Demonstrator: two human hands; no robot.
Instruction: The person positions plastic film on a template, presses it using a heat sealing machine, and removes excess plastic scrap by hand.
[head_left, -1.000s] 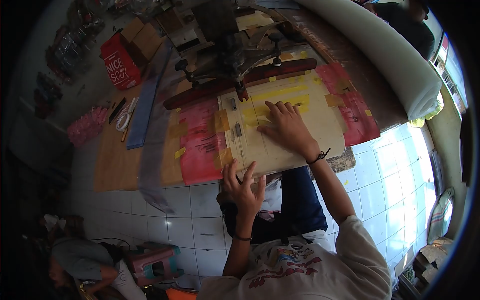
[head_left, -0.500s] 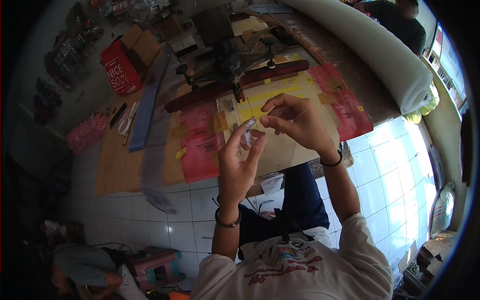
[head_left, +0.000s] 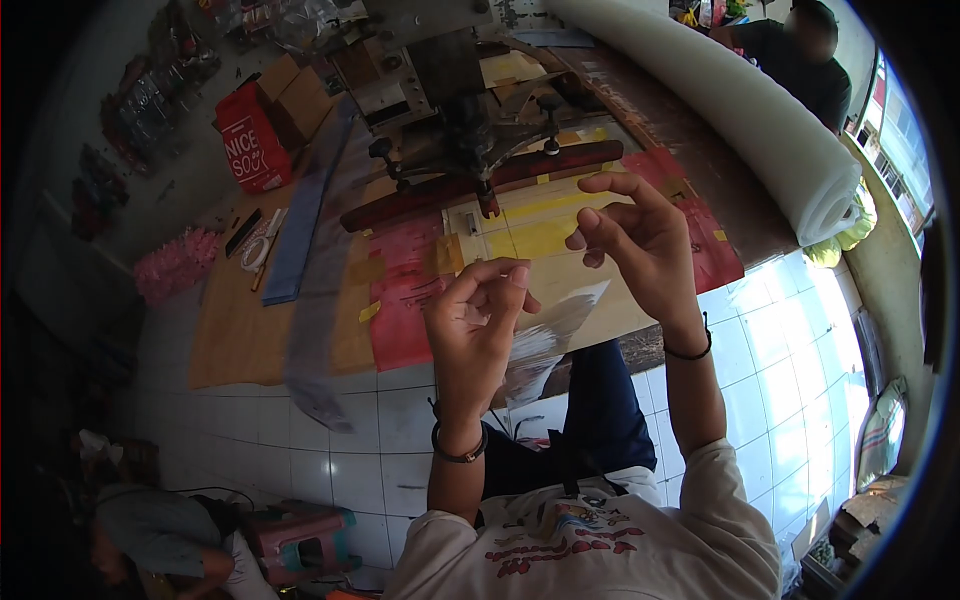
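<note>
My left hand (head_left: 472, 325) is raised over the near edge of the work board, its thumb and forefinger pinched together. A thin clear plastic sheet (head_left: 562, 322) catches the light just right of these fingers and appears to hang from them; its outline is hard to follow. My right hand (head_left: 645, 255) hovers to the right, thumb and forefinger apart, with nothing visible between them. Beyond both hands is a pale board (head_left: 590, 285) with yellow strips (head_left: 535, 238), flanked by red sheets (head_left: 405, 335). A machine's dark red bar (head_left: 400, 212) spans the board's far side.
A large white foam roll (head_left: 740, 120) lies at the right. On the left are a blue strip (head_left: 300, 220), scissors (head_left: 258, 248), pink plastic pieces (head_left: 175, 265) and a red bag (head_left: 250, 145). One person (head_left: 795, 60) is at the upper right, another (head_left: 165, 535) at the lower left.
My hands have moved apart, the right one to the right and the left one slightly down. The plastic, earlier a small crumpled bit between my fingers, now shows as a wider glossy sheet.
</note>
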